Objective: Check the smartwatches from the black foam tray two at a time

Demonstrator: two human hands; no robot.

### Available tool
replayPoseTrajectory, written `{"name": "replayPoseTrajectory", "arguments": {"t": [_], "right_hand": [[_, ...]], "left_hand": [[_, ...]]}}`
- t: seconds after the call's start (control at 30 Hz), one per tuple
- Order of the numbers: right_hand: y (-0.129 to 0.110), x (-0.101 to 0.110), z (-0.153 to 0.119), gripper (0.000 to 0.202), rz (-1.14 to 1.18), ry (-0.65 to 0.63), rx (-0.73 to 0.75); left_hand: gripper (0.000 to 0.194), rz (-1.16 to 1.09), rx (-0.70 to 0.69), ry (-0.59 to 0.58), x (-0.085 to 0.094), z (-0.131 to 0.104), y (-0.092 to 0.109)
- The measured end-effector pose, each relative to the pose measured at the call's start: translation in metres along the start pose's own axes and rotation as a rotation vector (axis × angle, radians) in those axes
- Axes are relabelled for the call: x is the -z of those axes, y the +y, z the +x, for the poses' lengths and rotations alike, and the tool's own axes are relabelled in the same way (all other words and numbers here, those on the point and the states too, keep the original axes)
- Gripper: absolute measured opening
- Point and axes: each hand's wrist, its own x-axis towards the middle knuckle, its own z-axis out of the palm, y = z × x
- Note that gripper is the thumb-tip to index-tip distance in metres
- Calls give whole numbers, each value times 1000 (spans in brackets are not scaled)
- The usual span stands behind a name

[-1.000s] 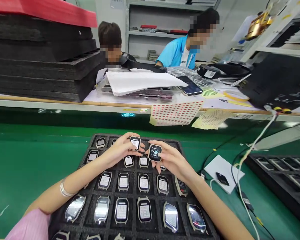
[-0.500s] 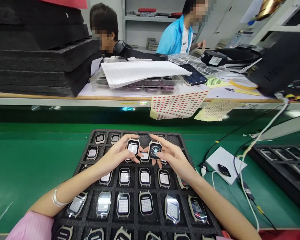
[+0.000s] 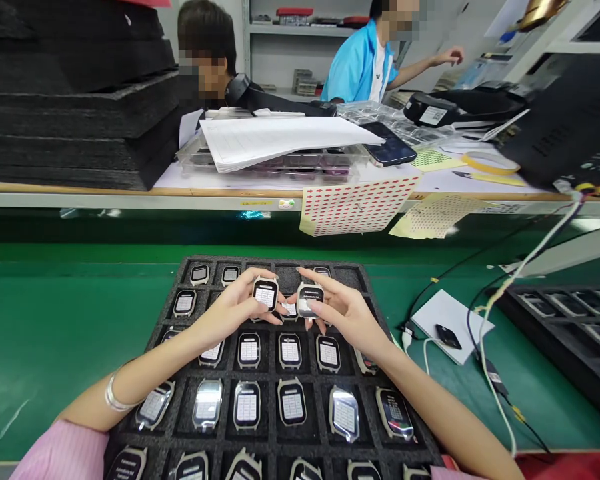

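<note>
While the left hand [image 3: 247,298] pinches a lit watch [image 3: 265,295] in the head view, the right hand [image 3: 347,310] grips a second watch [image 3: 309,293], thumb over its face; both are side by side above a black foam tray [image 3: 351,277] holding more watches [image 3: 247,405] on the green bench [image 3: 80,320].

A left hand [image 3: 244,297] and a right hand [image 3: 351,312] made two, and each held one pale-framed, rounded-rectangular smartwatch case [image 3: 265,294]. Six more cases [image 3: 247,405] lay in the lowest fully visible row of one black foam tray [image 3: 351,279]. Beyond were two co-workers [image 3: 353,67], two patterned yellow paper sheets [image 3: 357,207] and one dark, flat smartphone [image 3: 394,150].
</note>
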Motion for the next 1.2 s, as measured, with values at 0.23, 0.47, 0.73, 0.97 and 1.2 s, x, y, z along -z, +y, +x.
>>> {"name": "replayPoseTrajectory", "arguments": {"t": [0.23,0.47,0.73,0.97,1.2], "right_hand": [[-2,-3,-2,52,60,8,1],[-5,-4,-1,46,-22,48,-8],[-4,-3,-3,48,45,-9,8],[-8,-3,-8,53,21,20,16],[-10,-7,-14,44,-18,71,4]], "left_hand": [[36,-25,-20,-10,0,0,-2],[30,15,-38,-54,-3,0,-3],[26,72,-89,-26,-3,1,-1],[28,-40,-72,-36,-2,-4,1],[29,-16,-51,8,-11,-15,5]]}}
